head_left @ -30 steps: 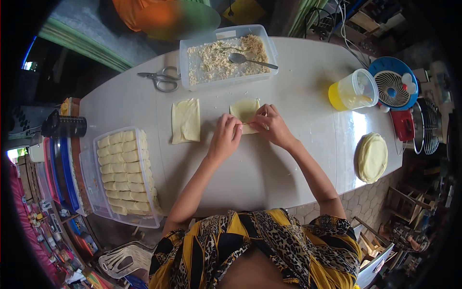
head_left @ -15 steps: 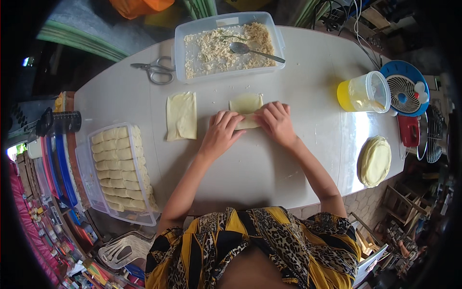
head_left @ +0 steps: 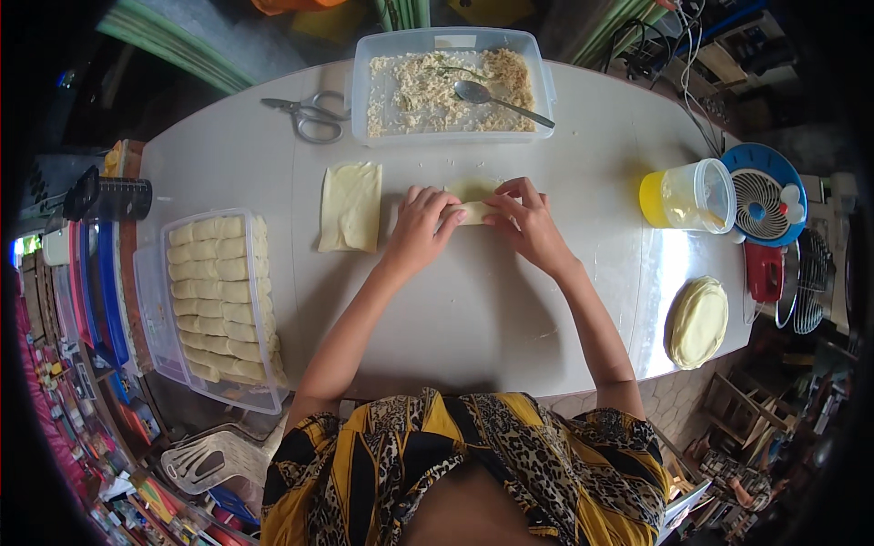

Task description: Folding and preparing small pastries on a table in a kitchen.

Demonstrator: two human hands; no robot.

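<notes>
A pale yellow pastry wrapper (head_left: 472, 209), partly rolled into a log, lies on the white table (head_left: 473, 309) between both hands. My left hand (head_left: 421, 226) presses its left end with curled fingers. My right hand (head_left: 526, 218) grips its right end. A flat square wrapper (head_left: 350, 207) lies just left of my left hand. Behind the hands stands a clear tub (head_left: 452, 84) of crumbly white filling with a metal spoon (head_left: 499, 98) in it.
A clear tray (head_left: 221, 305) packed with several finished rolls sits at the table's left edge. Scissors (head_left: 306, 115) lie at the back left. At the right are a yellow-based plastic jug (head_left: 687, 195), a small blue fan (head_left: 763, 195) and a stack of round wrappers (head_left: 696, 320).
Both hands have rolled the wrapper further away from me; more of it is folded into a log and less flat sheet shows.
</notes>
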